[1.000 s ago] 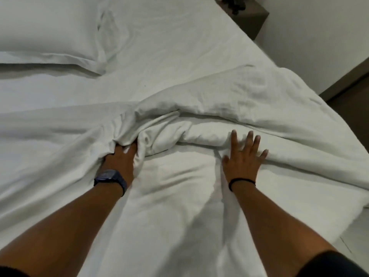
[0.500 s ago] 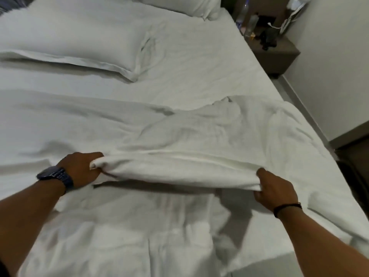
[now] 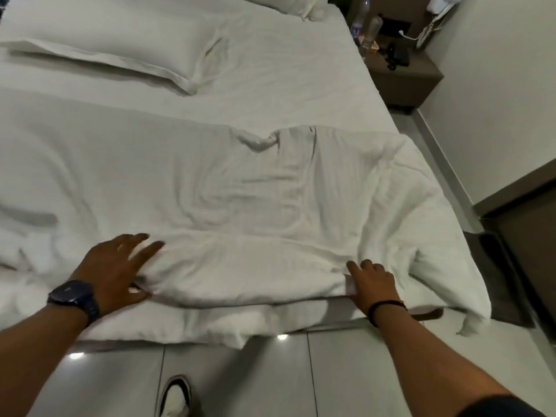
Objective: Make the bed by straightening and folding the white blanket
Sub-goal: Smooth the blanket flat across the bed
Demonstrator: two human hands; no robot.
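The white blanket (image 3: 246,206) lies crumpled across the near half of the bed (image 3: 285,94), with a folded edge running along the bed's near side. My left hand (image 3: 115,270), with a dark watch on the wrist, holds the left end of that fold, fingers on top and thumb underneath. At the fold's right end, my right hand (image 3: 373,284), with a black wristband, curls its fingers on the edge. The blanket's right corner (image 3: 469,311) hangs over the bed's side.
A white pillow (image 3: 105,46) lies at the back left, a second pillow (image 3: 288,4) at the head. A brown nightstand (image 3: 403,76) with bottles and a phone stands at the back right by the wall. Glossy floor tiles (image 3: 331,374) and my shoe (image 3: 176,398) are below.
Both hands went from pressing into the bunched blanket to gripping its folded edge and drawing it toward me to the bed's near side. The view has pulled back, showing the floor.
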